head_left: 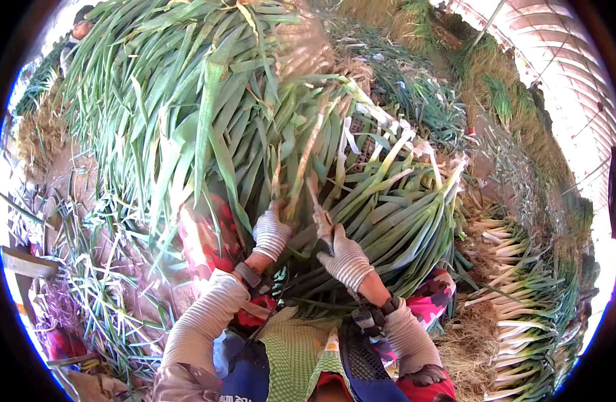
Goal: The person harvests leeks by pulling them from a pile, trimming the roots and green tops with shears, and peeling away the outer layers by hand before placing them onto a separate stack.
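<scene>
A big heap of green onions with long green leaves spreads in front of me. My left hand, in a striped knit glove, is closed at the near edge of the heap, with its fingers around yellowed green onion leaves. To its right, my right hand, gloved alike, is closed around a narrow brownish piece whose kind I cannot make out. Beneath and beyond the right hand lies a bundle of green onions, white ends pointing up and right.
Pulled green onions lie in a row at the right, their roots toward me. Loose leaves litter the ground at the left. Another person is at the far left. An arched roof rises at the right.
</scene>
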### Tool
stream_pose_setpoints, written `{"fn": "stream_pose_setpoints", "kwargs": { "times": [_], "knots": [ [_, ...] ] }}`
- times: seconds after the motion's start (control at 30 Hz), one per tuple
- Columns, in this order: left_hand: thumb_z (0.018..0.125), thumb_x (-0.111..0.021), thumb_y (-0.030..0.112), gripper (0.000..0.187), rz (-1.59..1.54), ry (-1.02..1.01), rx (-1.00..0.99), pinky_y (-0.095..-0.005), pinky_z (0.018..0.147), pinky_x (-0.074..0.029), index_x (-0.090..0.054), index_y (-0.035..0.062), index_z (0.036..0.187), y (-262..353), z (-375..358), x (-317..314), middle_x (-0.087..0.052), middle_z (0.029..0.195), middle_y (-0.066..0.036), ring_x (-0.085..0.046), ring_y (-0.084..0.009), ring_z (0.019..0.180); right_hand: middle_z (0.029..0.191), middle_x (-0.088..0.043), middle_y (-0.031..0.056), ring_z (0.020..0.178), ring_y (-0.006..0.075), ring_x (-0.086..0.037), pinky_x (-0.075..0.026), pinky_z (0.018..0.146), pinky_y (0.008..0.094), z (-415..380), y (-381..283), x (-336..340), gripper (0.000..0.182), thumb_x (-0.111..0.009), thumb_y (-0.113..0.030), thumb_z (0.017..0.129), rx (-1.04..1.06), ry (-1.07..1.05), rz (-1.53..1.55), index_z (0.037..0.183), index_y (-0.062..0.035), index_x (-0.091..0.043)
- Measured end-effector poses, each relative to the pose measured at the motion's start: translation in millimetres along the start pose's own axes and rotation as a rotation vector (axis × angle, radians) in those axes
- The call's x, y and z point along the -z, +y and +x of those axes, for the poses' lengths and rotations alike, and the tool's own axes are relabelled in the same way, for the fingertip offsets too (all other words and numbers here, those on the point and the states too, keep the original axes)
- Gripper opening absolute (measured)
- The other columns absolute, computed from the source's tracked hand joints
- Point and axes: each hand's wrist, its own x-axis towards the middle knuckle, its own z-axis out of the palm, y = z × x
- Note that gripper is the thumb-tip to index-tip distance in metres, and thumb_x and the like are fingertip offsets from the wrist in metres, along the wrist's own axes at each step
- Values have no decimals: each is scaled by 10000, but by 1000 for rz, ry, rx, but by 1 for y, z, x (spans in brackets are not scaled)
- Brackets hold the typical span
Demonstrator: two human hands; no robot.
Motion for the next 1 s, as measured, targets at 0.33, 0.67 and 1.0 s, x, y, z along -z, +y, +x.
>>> {"fn": "stream_pose_setpoints", "kwargs": {
  "times": [0.33, 0.67, 1.0],
  "knots": [
    [768, -672, 106, 344, -183, 95, 33, -305, 781, -482, -629, 8, 1095, -26, 6, -31, -688, 917, -131, -640, -203, 807, 798, -588, 282, 814, 446, -607, -490, 700, 461, -2, -6, -15, 584, -676, -215, 756, -68, 19, 24, 1113, 39, -290],
    [747, -674, 73, 333, -337, 72, 12, -290, 767, -484, -630, -16, 1065, -29, 8, -38, -685, 921, -122, -633, -179, 808, 888, -597, 309, 881, 445, -605, -498, 753, 449, 60, 2, -6, 737, -700, -250, 743, -156, 57, 6, 1226, 94, -261],
    [798, -710, 126, 342, -814, -116, 117, -274, 782, -466, -628, -55, 1077, -40, 25, -48, -663, 936, -85, -597, -147, 826, 891, -608, 296, 874, 423, -610, -495, 737, 439, 142, 26, 40, 721, -657, -232, 765, -129, 181, 60, 1230, 143, -253]
  ]
}}
